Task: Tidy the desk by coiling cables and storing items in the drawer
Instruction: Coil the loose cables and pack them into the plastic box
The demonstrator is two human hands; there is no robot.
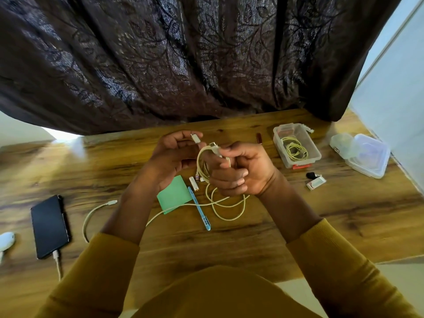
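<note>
Above the middle of the wooden desk (298,221), my right hand (238,173) grips a partly coiled cream cable (202,166), its loops wound round my fingers. My left hand (172,154) pinches the cable's white plug end (196,137) just to the left of the coil. The loose remainder of the cable (224,207) hangs down and lies in loops on the desk under my hands. A clear plastic box (316,154) at the right holds a coiled yellowish cable (294,149).
A black phone (49,226) with a white charging cable (91,216) lies at the left. A green notepad (175,195), blue pen (199,208), small white batteries (192,182), a clear lid (367,157) and a small white-and-red box (316,182) lie about. A dark curtain (183,60) hangs behind.
</note>
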